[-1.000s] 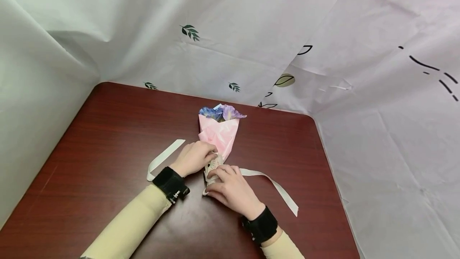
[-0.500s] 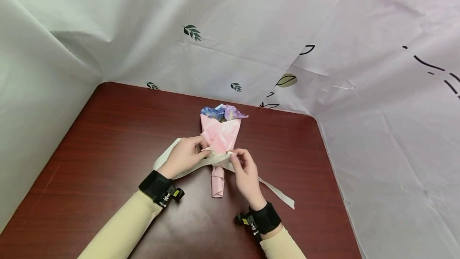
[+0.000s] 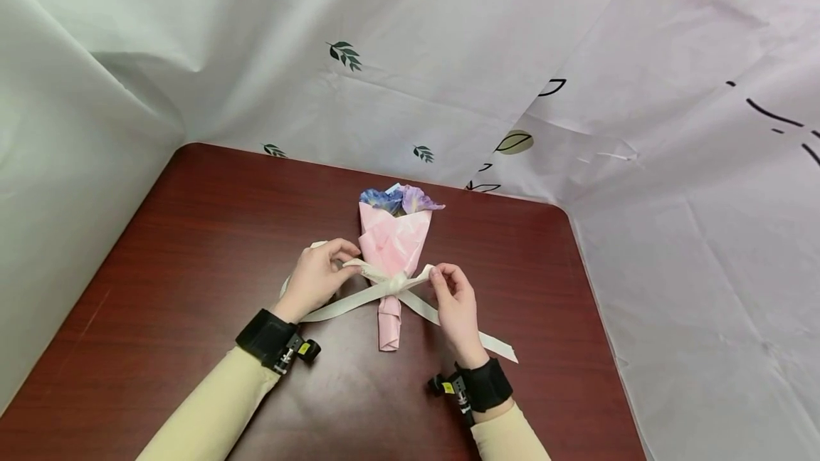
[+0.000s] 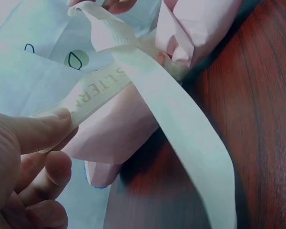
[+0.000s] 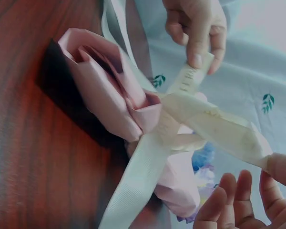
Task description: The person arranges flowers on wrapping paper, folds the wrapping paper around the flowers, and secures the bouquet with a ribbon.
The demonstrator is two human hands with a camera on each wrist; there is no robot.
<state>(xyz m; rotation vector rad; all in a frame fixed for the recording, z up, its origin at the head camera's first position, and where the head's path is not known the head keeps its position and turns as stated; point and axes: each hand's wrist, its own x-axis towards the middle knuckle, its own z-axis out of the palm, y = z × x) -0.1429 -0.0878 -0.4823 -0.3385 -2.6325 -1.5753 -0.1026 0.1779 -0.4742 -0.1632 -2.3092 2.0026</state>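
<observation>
A small bouquet with blue and purple flowers (image 3: pixel 413 199) in pink wrapping paper (image 3: pixel 393 240) lies on the table, its narrow folded handle (image 3: pixel 389 326) toward me. Round its neck goes a cream ribbon (image 3: pixel 396 283), crossed in a knot at the front, with printed letters on it. My left hand (image 3: pixel 317 276) pinches one ribbon loop (image 4: pixel 95 93) between thumb and fingers, left of the knot. On the other side my right hand (image 3: pixel 456 301) pinches the opposite loop (image 5: pixel 229 131) by its end. Two loose tails hang down, the right tail (image 3: pixel 498 346) ending on the table.
The bouquet rests on a dark red-brown wooden table (image 3: pixel 243 212) with rounded far corners. White cloth (image 3: pixel 410 41) printed with leaves hangs behind and along the sides. Black wrist straps (image 3: pixel 267 336) with small cameras sit on both forearms.
Both hands were close together over the bouquet's neck; they have moved apart, drawing the two ribbon loops out to either side. The knot and the handle have come into view.
</observation>
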